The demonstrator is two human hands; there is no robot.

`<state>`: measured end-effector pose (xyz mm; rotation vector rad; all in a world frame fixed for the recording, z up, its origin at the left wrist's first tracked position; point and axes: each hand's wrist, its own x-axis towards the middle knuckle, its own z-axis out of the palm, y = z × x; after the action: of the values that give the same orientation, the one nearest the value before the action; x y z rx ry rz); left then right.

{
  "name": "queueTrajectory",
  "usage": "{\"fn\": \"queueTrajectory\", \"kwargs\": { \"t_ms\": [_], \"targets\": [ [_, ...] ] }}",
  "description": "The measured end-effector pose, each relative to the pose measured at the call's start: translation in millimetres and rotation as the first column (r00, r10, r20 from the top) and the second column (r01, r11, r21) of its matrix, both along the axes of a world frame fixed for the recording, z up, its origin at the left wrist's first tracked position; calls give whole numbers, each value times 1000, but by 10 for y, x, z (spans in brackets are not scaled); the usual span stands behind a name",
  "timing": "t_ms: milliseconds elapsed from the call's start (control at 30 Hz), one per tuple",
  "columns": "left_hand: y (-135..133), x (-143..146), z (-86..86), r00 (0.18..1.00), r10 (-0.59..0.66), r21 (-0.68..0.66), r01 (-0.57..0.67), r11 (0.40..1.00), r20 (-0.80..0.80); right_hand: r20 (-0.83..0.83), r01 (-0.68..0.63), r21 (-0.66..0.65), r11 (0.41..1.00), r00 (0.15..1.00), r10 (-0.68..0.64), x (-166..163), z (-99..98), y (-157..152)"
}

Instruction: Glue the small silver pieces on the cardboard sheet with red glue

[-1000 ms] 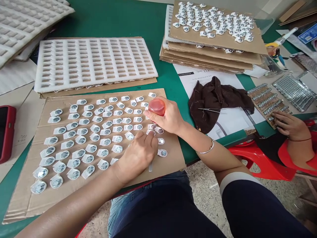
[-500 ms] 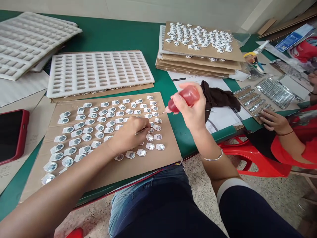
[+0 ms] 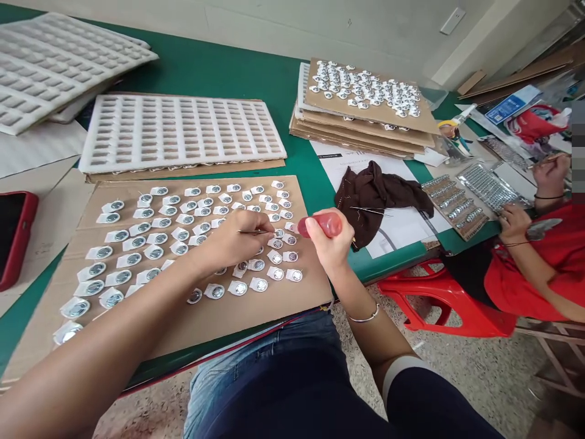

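A brown cardboard sheet (image 3: 307, 292) lies before me with rows of small round silvery pieces (image 3: 258, 285) on white paper tabs. My left hand (image 3: 235, 242) reaches across it, fingers pinched around thin metal tweezers (image 3: 250, 231). The tweezer tips are at a piece near the sheet's right side. In my right hand (image 3: 333, 247) is a red squeeze bottle (image 3: 328, 224), tilted with its nozzle end toward the left. Its tip is low over the pieces in the right-hand columns, close to the tweezers; whether it touches one I cannot tell.
White foam trays (image 3: 183, 131) lie behind the sheet and at far left. Stacked cardboard sheets (image 3: 361, 125) carry more pieces. A dark brown cloth (image 3: 379, 195) lies on paper at right. A phone (image 3: 16, 238) is at left. A co-worker's hands (image 3: 514, 222) are at far right.
My right hand has brought the red bottle down and left, from above the sheet's right edge to the pieces beside the tweezers. My left hand keeps its pinch. The view has turned slightly.
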<state>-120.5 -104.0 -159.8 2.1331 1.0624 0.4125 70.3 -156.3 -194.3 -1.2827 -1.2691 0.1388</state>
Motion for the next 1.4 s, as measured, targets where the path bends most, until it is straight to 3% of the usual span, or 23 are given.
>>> {"fn": "queueTrajectory", "kwargs": {
  "t_ms": [333,1400],
  "targets": [
    [15,-15,-21,999,8,-20,-7,1000,31,83,-33,-50,998,996,37,3,-60,17],
    [20,-19,-47,1000,5,3,-5,1000,24,135,-91,-38,995,986,96,-1,-42,12]
  ]
}}
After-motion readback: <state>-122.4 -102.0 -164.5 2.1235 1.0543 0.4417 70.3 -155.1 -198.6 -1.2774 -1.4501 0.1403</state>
